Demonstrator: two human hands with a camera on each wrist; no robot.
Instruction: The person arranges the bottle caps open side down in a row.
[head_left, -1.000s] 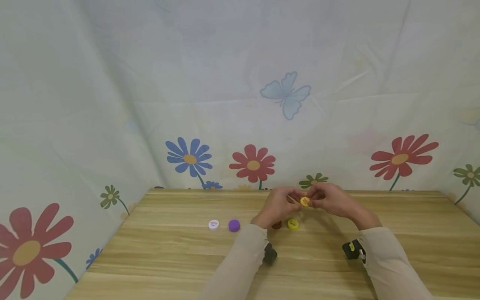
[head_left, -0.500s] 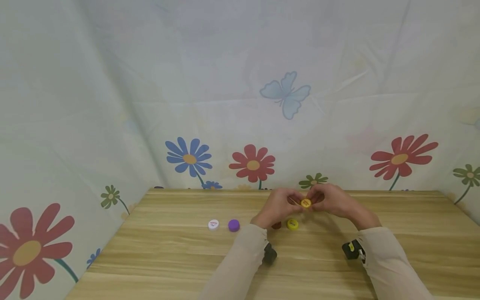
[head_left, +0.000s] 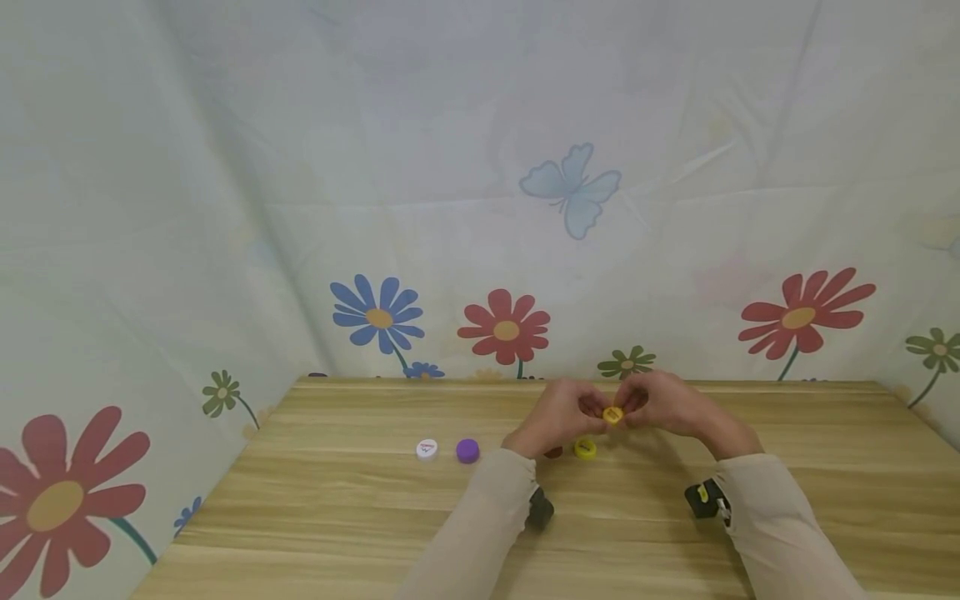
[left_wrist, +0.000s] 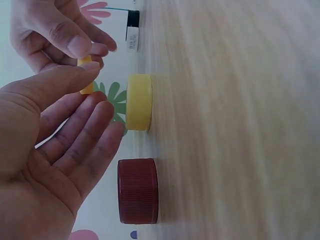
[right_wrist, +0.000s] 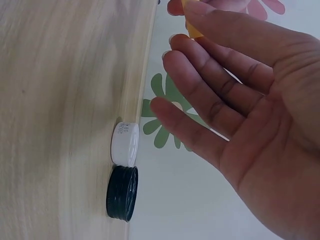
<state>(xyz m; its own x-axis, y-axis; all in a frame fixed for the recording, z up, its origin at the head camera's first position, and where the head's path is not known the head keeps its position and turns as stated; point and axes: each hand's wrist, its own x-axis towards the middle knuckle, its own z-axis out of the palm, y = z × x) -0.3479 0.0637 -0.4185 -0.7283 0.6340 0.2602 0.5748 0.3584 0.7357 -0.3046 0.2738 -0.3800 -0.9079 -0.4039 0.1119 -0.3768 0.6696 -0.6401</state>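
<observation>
Between my two hands is a small orange-yellow bottle cap (head_left: 612,414), held off the wooden table with its printed top in sight. My left hand (head_left: 561,415) pinches it from the left, thumb against one face. From the other side my right hand (head_left: 666,406) pinches it too, its remaining fingers spread loosely in the right wrist view. A yellow bottle cap (head_left: 585,448) stands on the table just below the hands. Beside it is a dark red ribbed cap (left_wrist: 138,191), mostly covered by my left wrist in the head view.
A purple cap (head_left: 467,451) and a white cap (head_left: 427,450) lie to the left in the same row. A second white cap (right_wrist: 124,144) touches a dark green cap (right_wrist: 122,193) in the right wrist view. Flowered cloth (head_left: 420,208) hangs behind the table.
The orange-yellow cap has come slightly lower and nearer to me, with both hands still on it. My left thumb and fingers have shifted around it. The caps on the table have stayed put.
</observation>
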